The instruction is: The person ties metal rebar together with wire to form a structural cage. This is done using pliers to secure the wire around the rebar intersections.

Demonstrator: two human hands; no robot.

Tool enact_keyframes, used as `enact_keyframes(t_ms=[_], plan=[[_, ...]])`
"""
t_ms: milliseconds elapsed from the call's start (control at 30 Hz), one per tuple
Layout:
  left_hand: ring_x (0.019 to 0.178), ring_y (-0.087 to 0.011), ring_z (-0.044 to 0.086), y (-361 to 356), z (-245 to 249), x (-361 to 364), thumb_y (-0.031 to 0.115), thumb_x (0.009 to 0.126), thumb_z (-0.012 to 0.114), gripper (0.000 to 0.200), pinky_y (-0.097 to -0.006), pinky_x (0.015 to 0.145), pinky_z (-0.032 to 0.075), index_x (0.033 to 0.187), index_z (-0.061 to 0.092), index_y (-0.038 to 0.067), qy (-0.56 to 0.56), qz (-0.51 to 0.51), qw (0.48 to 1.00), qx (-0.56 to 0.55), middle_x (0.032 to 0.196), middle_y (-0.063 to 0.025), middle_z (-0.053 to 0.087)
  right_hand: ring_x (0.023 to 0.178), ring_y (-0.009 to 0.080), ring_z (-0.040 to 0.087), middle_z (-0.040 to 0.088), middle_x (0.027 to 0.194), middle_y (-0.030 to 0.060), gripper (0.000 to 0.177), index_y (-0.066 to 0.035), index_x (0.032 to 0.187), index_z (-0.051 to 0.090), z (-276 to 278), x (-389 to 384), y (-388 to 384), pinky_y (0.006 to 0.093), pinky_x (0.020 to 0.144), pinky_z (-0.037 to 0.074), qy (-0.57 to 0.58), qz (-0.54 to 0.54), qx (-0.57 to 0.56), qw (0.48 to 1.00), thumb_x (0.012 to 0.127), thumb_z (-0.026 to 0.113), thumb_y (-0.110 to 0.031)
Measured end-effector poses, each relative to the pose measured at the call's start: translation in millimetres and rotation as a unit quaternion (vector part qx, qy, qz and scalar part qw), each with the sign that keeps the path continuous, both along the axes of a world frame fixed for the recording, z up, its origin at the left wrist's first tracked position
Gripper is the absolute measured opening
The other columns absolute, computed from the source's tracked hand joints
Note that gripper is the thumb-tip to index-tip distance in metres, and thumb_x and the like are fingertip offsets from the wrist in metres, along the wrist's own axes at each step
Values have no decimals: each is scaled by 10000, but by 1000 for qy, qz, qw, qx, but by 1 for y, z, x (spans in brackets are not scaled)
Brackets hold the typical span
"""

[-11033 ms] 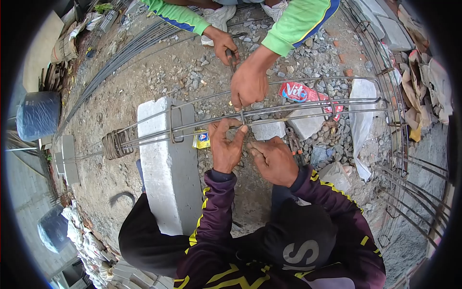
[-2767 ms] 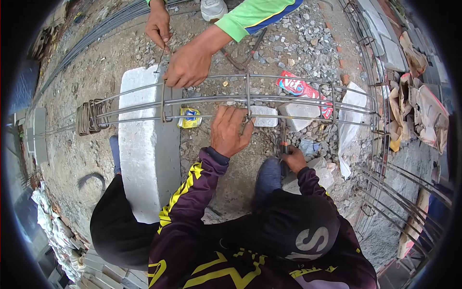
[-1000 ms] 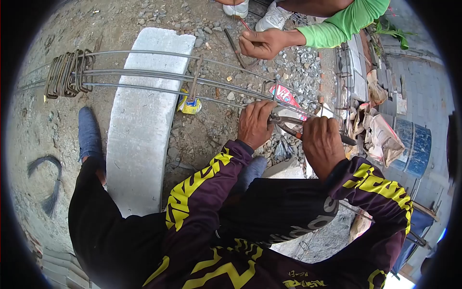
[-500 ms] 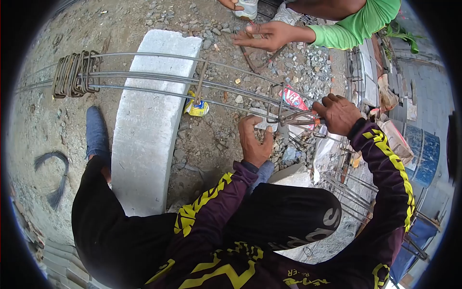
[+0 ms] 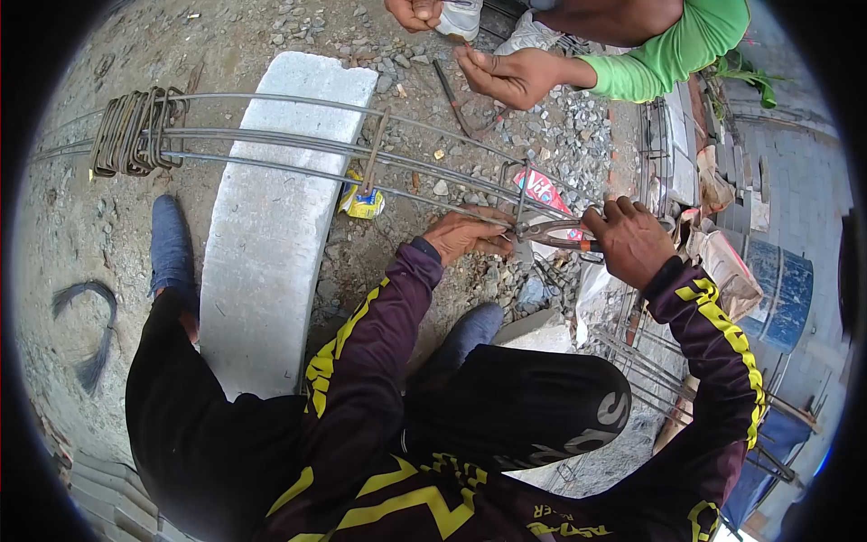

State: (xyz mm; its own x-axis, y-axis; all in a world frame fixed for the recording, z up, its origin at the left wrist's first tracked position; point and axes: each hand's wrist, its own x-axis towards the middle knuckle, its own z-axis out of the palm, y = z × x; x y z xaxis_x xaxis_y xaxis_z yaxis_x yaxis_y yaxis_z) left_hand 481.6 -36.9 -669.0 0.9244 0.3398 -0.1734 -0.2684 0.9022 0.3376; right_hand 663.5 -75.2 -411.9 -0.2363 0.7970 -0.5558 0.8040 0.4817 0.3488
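Observation:
My right hand (image 5: 636,242) is closed round the handles of a pair of end-cutting pincers (image 5: 558,237). The jaws meet the corner of a square wire stirrup (image 5: 524,194), where it crosses the lowest long steel bar (image 5: 411,192). My left hand (image 5: 462,235) is closed on that same bar, just left of the pincer jaws, with thumb and fingertips close to the joint. Any tie wire at the joint is too small to make out. Another stirrup (image 5: 372,155) stands on the bars further left.
A concrete slab (image 5: 271,253) props up the bars, with bunched stirrups (image 5: 131,134) at left. Opposite, a co-worker's hand (image 5: 519,77) pinches something tiny. Other pincers (image 5: 453,107) lie on gravel. A wire bundle (image 5: 107,330) is at far left, a blue drum (image 5: 778,294) at right.
My left hand has gone from loosely curled below the bar to closed on it. The pincers have shifted slightly left. The co-worker's hands have come closer together, fingers pinched.

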Motion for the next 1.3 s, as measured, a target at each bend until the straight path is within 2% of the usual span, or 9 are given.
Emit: enact_keyframes(t_ms=[267, 433, 467, 500, 600, 767, 933, 1133, 1300], plan=[[849, -239, 702, 4, 3, 3, 25, 893, 623, 285, -378, 833, 594, 1160, 593, -71, 60, -11, 997, 50, 973, -145, 669, 933, 324, 638, 631, 902, 177, 208, 19, 1015, 544, 16, -43, -12, 425, 736, 508, -63, -116, -89, 987, 870, 552, -130], [812, -219, 694, -5, 4, 5, 31, 897, 620, 240, -369, 813, 595, 1121, 620, -55, 56, 28, 997, 49, 974, -130, 671, 809, 443, 628, 617, 903, 325, 326, 52, 1046, 517, -4, -38, -48, 462, 733, 494, 181, -408, -210, 870, 856, 637, -184], [816, -221, 694, -6, 3, 5, 29, 896, 618, 240, -368, 806, 595, 1122, 621, -53, 56, 34, 997, 48, 981, -130, 671, 657, 359, 635, 620, 820, 240, 327, 39, 1085, 514, -20, -27, -67, 444, 633, 513, 269, -415, -176, 851, 864, 657, -155], [819, -223, 694, -7, 2, 5, 26, 896, 616, 240, -367, 799, 594, 1124, 621, -51, 57, 38, 997, 47, 987, -130, 672, 576, 212, 591, 577, 757, 116, 290, 19, 1093, 512, -18, -38, -64, 380, 543, 511, 282, -613, -237, 699, 878, 652, -116], [898, -237, 687, -11, 2, 5, 71, 903, 617, 276, -380, 832, 574, 1150, 610, -51, 61, 48, 995, 61, 1034, -132, 668, 586, 117, 542, 519, 731, 28, 201, -22, 1042, 503, -61, -38, -108, 311, 524, 488, 468, -667, -194, 545, 904, 624, -104], [1023, -224, 641, -11, 1, -6, 316, 934, 615, 439, -369, 919, 526, 1207, 606, -28, 16, 71, 992, 99, 1122, -125, 652, 616, 100, 540, 526, 709, 20, 144, -42, 1021, 515, -132, -65, -148, 279, 548, 443, 586, -625, -37, 515, 928, 604, -107], [885, -151, 646, -3, 40, 3, 520, 939, 572, 572, -312, 762, 517, 1065, 678, -27, 264, 65, 937, 219, 970, -88, 678, 738, 430, 632, 618, 766, 223, 267, -10, 1079, 546, -183, -71, -163, 448, 658, 480, 529, -552, 98, 637, 867, 649, -135], [599, -158, 620, -5, 44, 12, 521, 956, 542, 608, -287, 546, 506, 934, 686, -69, 308, 59, 917, 247, 832, -97, 675, 701, 450, 613, 591, 707, 231, 251, -7, 1052, 550, -197, -55, -160, 470, 618, 478, 548, -465, 162, 676, 845, 651, -105], [694, -176, 637, -8, 55, 15, 497, 988, 482, 572, -318, 554, 522, 989, 677, -41, 323, 56, 918, 223, 905, -124, 687, 733, 426, 616, 607, 769, 216, 255, -16, 1046, 559, -211, -51, -156, 469, 631, 479, 572, -440, 189, 666, 821, 656, -85]])
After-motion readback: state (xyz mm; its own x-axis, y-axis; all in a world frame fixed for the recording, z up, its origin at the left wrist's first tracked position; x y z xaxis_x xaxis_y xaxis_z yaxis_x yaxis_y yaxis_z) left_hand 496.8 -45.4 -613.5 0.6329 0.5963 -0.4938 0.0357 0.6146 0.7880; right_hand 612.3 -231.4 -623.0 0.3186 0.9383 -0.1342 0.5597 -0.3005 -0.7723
